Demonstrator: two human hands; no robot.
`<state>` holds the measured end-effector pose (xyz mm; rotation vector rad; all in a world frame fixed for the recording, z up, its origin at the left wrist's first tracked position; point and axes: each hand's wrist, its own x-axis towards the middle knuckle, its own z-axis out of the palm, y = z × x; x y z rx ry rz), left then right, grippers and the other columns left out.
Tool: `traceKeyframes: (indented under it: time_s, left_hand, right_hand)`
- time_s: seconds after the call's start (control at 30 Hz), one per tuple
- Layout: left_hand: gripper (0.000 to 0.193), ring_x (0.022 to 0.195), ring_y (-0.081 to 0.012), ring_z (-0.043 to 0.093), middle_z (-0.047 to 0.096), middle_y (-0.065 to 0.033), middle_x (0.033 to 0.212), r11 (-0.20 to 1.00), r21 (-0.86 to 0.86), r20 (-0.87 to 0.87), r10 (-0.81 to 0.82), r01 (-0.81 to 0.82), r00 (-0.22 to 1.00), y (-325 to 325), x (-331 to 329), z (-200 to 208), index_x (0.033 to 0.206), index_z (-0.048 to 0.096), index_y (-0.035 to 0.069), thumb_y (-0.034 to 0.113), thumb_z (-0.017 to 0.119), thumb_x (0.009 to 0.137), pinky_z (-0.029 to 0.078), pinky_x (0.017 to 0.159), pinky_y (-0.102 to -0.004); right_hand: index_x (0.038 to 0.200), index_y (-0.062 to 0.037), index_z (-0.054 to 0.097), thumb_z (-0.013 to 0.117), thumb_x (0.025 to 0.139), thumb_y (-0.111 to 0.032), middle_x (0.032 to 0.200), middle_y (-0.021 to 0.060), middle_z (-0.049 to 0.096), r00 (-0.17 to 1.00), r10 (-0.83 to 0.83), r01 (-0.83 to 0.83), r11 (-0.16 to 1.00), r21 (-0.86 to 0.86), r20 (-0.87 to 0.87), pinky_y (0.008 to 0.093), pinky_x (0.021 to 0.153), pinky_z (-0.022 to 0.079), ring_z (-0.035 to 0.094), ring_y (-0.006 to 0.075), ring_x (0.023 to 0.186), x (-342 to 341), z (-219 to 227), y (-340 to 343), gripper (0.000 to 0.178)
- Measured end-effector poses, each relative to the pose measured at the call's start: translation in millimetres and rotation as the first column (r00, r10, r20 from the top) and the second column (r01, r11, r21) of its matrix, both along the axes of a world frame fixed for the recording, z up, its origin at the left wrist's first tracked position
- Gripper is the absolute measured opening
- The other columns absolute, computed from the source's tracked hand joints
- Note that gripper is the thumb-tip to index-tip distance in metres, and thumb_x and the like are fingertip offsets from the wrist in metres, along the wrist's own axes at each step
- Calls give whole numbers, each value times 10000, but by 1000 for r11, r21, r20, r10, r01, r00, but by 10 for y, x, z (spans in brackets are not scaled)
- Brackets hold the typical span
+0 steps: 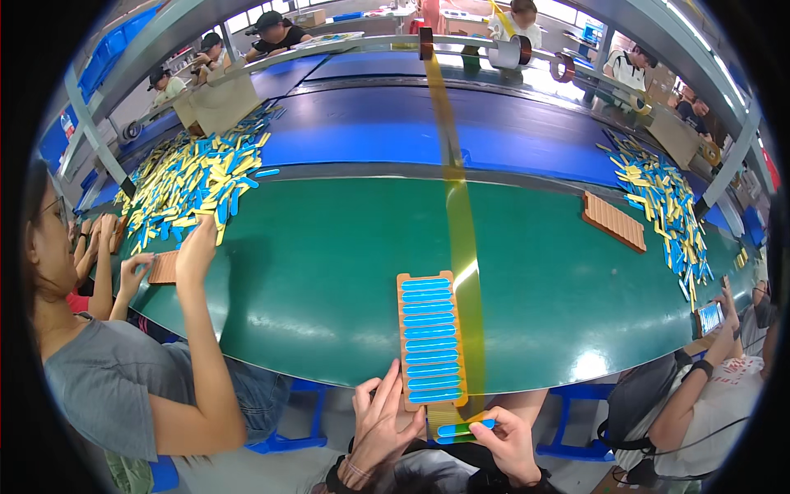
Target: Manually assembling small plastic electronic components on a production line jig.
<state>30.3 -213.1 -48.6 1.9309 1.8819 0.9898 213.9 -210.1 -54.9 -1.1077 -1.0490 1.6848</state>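
Note:
A brown grooved tray (434, 342) lies lengthwise before me on the green table, with bright blue strips (429, 333) laid crosswise in its slots. My left hand (380, 420) is at the tray's lower left corner, fingers spread and outstretched, touching its edge. Between thumb and fingers my right hand (508, 443) pinches the right end of a blue strip (448, 431), just below the tray at the table's near edge. Yellow, see-through tape (471, 329) runs down beside the tray and partly overlaps the held strip. A small tan ridged piece (443, 414) shows behind that strip, partly hidden.
Heaps of yellow and blue strips lie at left (193, 185) and right (658, 206). Another brown tray (613, 221) rests at right. The tape hangs from a roll (425, 44) on an overhead bar. People work at both sides and across the blue belt (354, 123).

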Motion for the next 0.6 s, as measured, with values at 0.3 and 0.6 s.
traceKeyframes:
  time_s: [0.3, 0.6]
  left_hand:
    - [631, 933, -265, 401, 404, -158, 1257, 994, -6, -34, -105, 105, 994, -84, 130, 12, 1128, 440, -97, 131, 693, 596, 328, 801, -345]
    - [639, 921, -243, 403, 383, -149, 1278, 984, -44, -124, -179, 174, 976, 123, 195, -23, 1115, 449, -94, 187, 695, 597, 319, 771, -331]
  right_hand:
    - [924, 28, 525, 590, 767, 13, 823, 42, 579, 982, -93, 81, 993, 81, 165, 137, 523, 391, 518, 26, 641, -100, 268, 133, 171]
    - [993, -13, 345, 528, 798, 55, 866, 91, 554, 971, -222, 228, 972, -61, 91, 165, 573, 432, 578, 98, 713, -60, 150, 148, 277]
